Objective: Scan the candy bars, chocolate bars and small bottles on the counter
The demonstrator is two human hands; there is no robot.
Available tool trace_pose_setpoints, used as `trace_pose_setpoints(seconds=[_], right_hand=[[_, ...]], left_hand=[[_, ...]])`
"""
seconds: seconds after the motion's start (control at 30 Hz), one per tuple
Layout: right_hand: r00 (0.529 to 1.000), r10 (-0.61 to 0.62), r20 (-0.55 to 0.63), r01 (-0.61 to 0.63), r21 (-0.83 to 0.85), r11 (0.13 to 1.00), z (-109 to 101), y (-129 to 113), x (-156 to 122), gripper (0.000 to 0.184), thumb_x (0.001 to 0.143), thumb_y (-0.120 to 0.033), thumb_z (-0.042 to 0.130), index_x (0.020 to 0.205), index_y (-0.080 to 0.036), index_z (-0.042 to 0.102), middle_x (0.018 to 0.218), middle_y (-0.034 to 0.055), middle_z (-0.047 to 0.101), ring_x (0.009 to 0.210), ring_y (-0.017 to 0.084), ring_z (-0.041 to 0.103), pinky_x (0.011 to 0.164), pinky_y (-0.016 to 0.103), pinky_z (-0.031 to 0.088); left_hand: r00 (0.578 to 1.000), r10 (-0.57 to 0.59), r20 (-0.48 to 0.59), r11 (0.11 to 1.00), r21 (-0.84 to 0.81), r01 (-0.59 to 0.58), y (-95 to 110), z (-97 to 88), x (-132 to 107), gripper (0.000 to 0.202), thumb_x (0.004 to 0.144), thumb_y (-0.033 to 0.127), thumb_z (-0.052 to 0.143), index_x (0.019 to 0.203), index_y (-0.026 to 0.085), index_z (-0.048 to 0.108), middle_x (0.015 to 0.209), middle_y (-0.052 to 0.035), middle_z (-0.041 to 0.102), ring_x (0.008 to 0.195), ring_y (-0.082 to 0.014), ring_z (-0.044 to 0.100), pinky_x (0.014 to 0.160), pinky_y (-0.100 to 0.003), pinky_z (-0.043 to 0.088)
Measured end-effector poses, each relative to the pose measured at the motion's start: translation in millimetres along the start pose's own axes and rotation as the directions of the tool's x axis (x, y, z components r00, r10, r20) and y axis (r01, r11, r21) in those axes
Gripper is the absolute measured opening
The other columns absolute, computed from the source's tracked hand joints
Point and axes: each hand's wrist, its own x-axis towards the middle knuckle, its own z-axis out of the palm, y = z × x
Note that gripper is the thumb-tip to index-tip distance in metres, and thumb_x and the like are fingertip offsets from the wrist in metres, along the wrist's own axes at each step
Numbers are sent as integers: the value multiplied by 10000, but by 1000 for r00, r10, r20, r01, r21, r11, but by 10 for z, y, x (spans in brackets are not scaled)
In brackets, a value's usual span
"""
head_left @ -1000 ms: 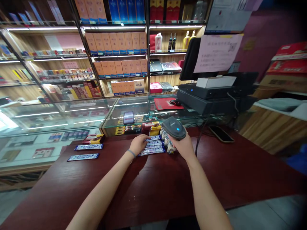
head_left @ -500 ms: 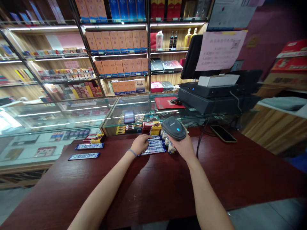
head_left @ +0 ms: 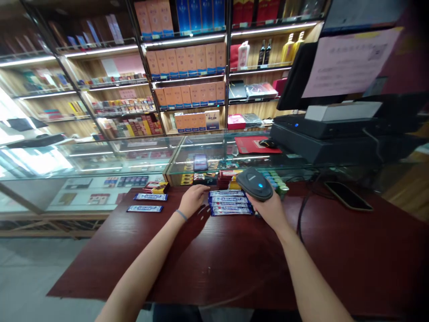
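Note:
My right hand is wrapped round the handle of a dark grey barcode scanner, whose head shows a lit blue light. The scanner hangs over the right end of a row of blue-and-white stick packets lying side by side on the table. Just off the left end of that row is my left hand, fingers apart and pointing right, with nothing seen in them. Two more blue-and-white packets, one of them nearest me, lie to the left. Behind the scanner are red-and-yellow packs and green-topped small items, partly hidden.
A dark red table spreads before me, with a glass display counter behind it. A phone lies at the right near a black cable. The monitor carries a paper sheet. Red-and-yellow packs lie at the left.
My left hand has drawn back left from the packets it was over. The scanner stays in my right hand. The whole view has shifted, so the scene sits further right.

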Motion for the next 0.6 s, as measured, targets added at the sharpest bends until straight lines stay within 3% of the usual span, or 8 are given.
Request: trace_pose_setpoints(seconds=[0.2,0.33,0.47,0.6], right_hand=[[995,-30,93,30,2,1000,292,-60,-70,434,740,-353,731,1135,-206,628,1082,99,746,998,288,704,878,445,572],[981,-27,192,31,-22,999,493,-81,-152,502,743,-330,723,1215,-220,595,1079,86,753,1051,288,695,930,436,539],[955,-17,295,44,-86,995,683,-145,-267,449,758,-340,702,1183,-248,587,1052,80,755,1073,302,694,893,407,543],[917,-23,399,89,-148,985,823,-241,-387,445,778,-345,659,1201,-264,551,1056,68,755,1042,306,708,824,366,538]], left_hand=[[992,-106,-73,989,96,112,-428,-616,-433,335,899,140,523,1173,237,688,1165,-73,695,1122,-225,619,1035,-396,481],[981,-153,-120,969,178,173,-756,-933,-733,326,892,153,545,1178,231,681,1199,-84,682,1169,-241,598,1070,-428,455],[960,-243,-137,928,255,272,-1055,-1135,-1043,363,860,126,569,1188,236,678,1221,-87,670,1176,-254,599,1060,-430,463],[930,-307,-201,894,273,354,-1297,-1224,-1318,383,854,125,578,1213,228,663,1182,-88,674,1142,-249,604,1044,-434,474]])
